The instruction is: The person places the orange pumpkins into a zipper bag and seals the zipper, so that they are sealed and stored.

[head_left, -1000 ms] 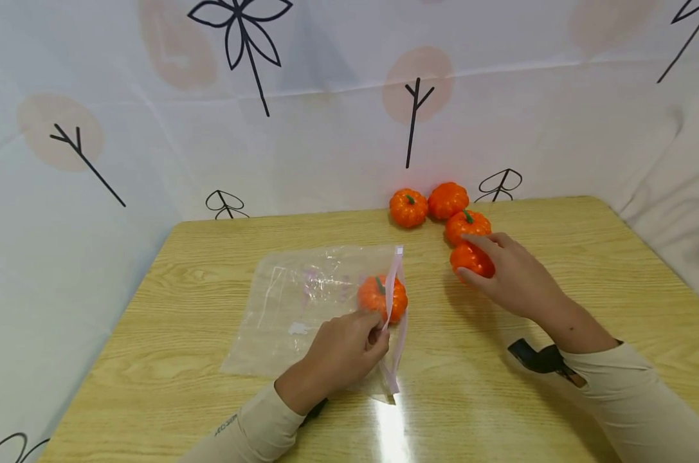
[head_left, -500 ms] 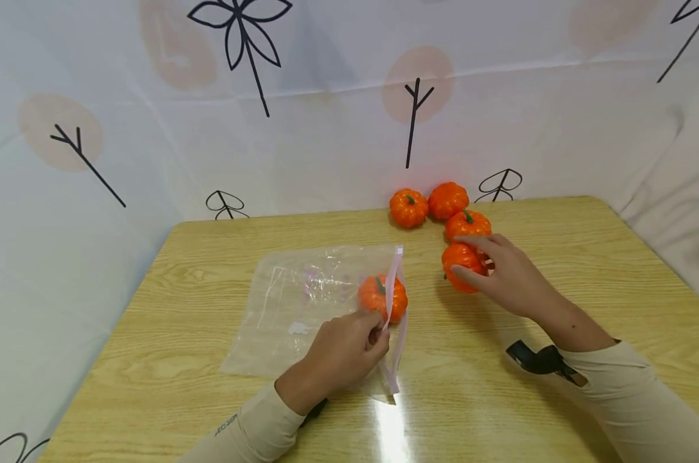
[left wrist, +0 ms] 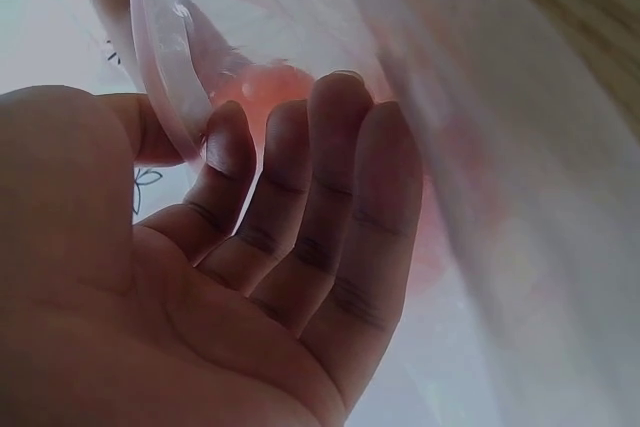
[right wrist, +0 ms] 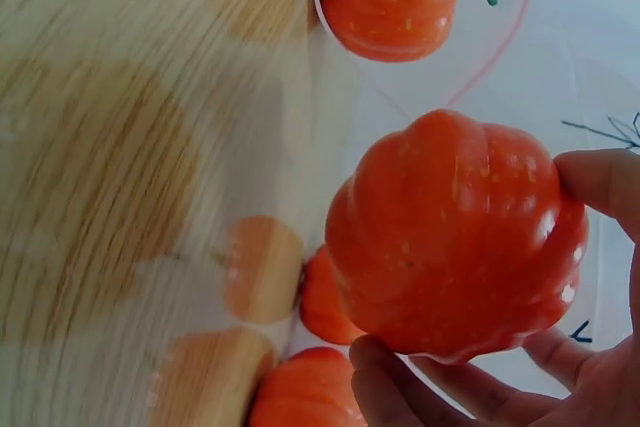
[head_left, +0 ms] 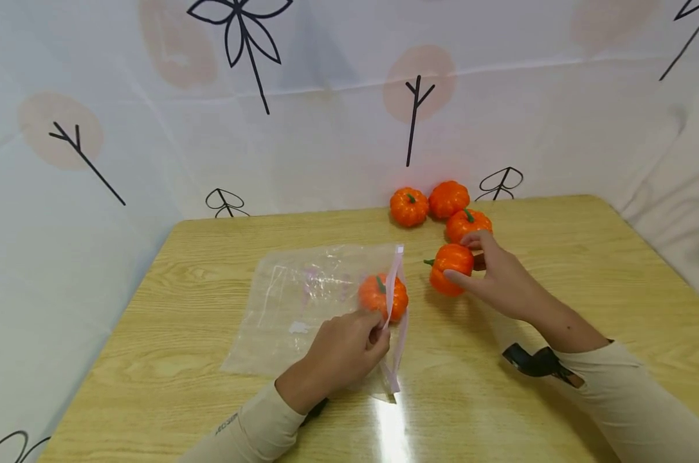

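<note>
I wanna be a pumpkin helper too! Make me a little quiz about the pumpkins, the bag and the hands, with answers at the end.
1. What does the bare left hand pinch?
a) a green stem
b) the pink-edged mouth of the clear plastic bag
c) the table's edge

2. True or false: the ribbed orange pumpkin held by the bare right hand is inside the bag.

3. Fill in: near the far edge of the pale wooden table, ___ round orange pumpkins sit in nobody's hand.

Key: 1. b; 2. False, it is outside; 3. three.
</note>
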Demonstrator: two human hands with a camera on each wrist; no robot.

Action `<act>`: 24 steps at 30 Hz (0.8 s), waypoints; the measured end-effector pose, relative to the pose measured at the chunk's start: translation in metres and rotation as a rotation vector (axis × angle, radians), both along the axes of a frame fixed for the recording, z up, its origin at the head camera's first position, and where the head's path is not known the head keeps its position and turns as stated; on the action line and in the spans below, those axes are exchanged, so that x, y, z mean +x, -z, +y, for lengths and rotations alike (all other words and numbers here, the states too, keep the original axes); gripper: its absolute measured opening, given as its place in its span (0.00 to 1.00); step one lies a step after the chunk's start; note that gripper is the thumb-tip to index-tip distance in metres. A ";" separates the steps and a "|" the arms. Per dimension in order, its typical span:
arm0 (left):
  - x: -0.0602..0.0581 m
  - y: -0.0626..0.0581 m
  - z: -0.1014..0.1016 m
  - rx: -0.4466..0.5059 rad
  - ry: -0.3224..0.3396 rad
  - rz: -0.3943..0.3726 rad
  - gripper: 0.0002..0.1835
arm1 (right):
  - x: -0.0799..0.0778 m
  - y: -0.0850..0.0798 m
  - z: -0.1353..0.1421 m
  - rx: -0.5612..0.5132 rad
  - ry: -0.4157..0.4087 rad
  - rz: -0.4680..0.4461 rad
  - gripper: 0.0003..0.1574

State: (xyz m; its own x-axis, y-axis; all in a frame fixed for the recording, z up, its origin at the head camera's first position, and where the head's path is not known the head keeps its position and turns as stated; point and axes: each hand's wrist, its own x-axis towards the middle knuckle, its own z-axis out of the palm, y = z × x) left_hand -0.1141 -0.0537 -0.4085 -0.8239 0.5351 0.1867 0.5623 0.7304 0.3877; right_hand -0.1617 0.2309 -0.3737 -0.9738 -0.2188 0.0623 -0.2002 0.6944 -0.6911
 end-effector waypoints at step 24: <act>0.001 -0.003 0.000 0.013 0.005 0.006 0.13 | 0.004 0.007 -0.011 -0.028 -0.153 -0.049 0.36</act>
State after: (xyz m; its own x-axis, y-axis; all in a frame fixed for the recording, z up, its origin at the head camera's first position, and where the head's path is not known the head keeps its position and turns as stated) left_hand -0.1135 -0.0537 -0.4058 -0.8201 0.5366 0.1986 0.5682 0.7228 0.3933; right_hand -0.1579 0.2201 -0.3803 -0.9313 -0.3635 0.0235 -0.2674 0.6386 -0.7216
